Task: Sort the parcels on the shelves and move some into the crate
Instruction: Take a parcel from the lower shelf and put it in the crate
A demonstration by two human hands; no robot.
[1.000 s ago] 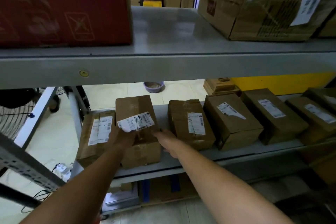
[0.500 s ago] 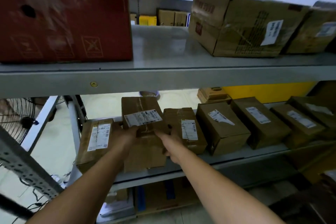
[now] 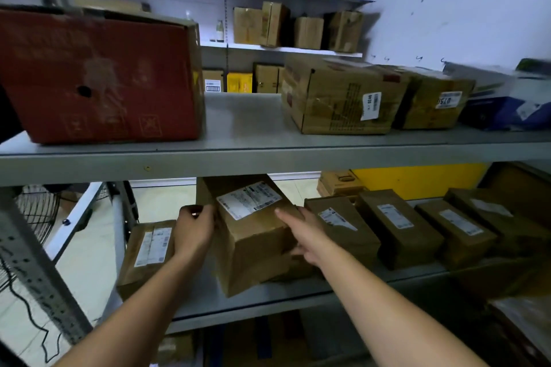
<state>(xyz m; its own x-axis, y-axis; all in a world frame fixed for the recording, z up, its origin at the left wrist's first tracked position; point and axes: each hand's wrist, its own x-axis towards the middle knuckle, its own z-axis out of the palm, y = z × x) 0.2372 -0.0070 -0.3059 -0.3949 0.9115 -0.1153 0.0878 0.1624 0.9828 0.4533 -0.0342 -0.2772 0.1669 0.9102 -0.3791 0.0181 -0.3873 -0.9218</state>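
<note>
1. While both hands hold it, the tilted parcel [image 3: 253,250] leans with its far end up near the upper shelf [image 3: 253,128] and its near end down by the lower shelf's [image 3: 268,304] front edge
2. The left hand [image 3: 193,232] is on the tilted parcel's left side, fingers curled round its edge
3. The right hand [image 3: 304,232] grips the tilted parcel's right side, one finger on top by the white label [image 3: 249,202], thumb lower down
4. Just left of the tilted parcel lies another parcel [image 3: 149,253]
5. Right of the tilted parcel sits a row of brown parcels [image 3: 399,229], side by side
6. Above the tilted parcel, to its left, stands a big red box [image 3: 101,77]
</note>
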